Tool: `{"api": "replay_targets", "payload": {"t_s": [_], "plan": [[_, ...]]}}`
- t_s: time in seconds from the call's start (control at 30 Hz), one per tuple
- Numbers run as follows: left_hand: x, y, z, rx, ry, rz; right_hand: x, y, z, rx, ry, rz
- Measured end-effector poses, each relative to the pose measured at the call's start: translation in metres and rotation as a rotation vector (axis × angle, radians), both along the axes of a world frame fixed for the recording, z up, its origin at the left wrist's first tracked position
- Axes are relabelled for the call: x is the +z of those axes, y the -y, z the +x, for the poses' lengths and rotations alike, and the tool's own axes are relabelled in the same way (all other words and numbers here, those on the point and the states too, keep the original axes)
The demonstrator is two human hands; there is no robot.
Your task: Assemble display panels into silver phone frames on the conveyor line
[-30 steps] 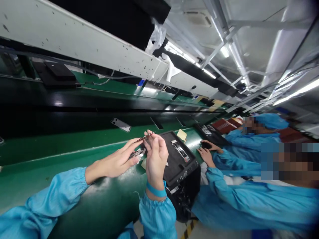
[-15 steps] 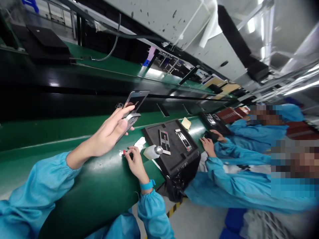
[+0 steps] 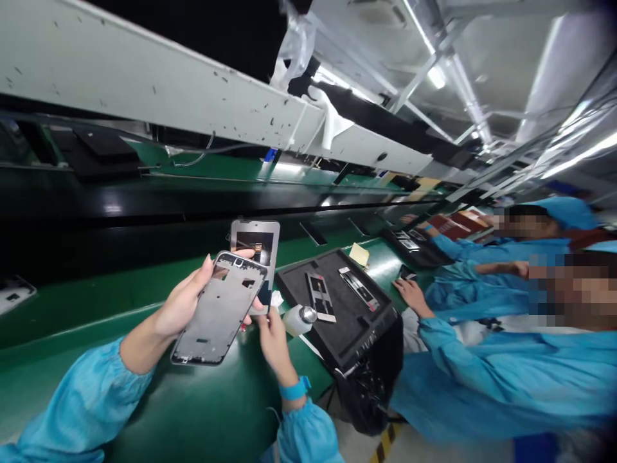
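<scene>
My left hand (image 3: 180, 308) is closed around a grey phone frame (image 3: 219, 315), its flat face tilted towards me. Behind that frame, the same hand also holds a phone screen panel (image 3: 274, 247) with a silver border and a small gold-coloured part on it. At the panel's lower edge is my right hand (image 3: 277, 347), fingers drawn together; whether they pinch anything is hidden. A small red piece (image 3: 243, 328) lies on the green bench below. A crumpled white tissue (image 3: 276, 299) and a bottle with a metal cap (image 3: 295, 319) stand just beyond my right hand.
A black foam tray (image 3: 294, 273) at the right holds two phone panels (image 3: 321, 297). A yellow note (image 3: 359, 254) lies beside it. Another phone frame (image 3: 14, 292) rests at the far left. Dark flat pieces lie on the conveyor behind. Co-workers in blue sit at the right.
My left hand has turned the phone frame and panel so their broad faces show. My right hand has come from the red piece to the panel's lower edge. The camera has tilted.
</scene>
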State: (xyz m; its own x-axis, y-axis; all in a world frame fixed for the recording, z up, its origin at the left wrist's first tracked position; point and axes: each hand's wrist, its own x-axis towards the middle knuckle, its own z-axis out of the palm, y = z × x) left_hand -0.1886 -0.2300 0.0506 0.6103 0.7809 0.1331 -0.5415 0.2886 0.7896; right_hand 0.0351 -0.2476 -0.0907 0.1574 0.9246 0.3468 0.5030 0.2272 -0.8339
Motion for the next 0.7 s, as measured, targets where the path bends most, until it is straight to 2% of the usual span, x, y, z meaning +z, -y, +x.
{"api": "replay_targets", "payload": {"t_s": [0.13, 0.23, 0.4, 0.53, 0.7], "plan": [[0.012, 0.0, -0.008, 0.115, -0.025, 0.04, 0.036, 0.004, 0.015, -0.036, -0.122, 0.009], [0.015, -0.006, -0.011, 0.177, -0.052, 0.109, 0.054, 0.015, 0.02, 0.015, -0.188, -0.006], [0.009, -0.006, -0.009, -0.003, -0.123, 0.063, 0.078, 0.035, 0.007, 0.159, -0.328, 0.042], [0.006, 0.002, -0.008, -0.105, -0.137, 0.032, 0.096, 0.04, -0.006, 0.228, -0.388, 0.061], [0.011, 0.018, -0.008, -0.19, -0.087, 0.041, 0.108, 0.041, -0.019, 0.269, -0.454, 0.078]]}}
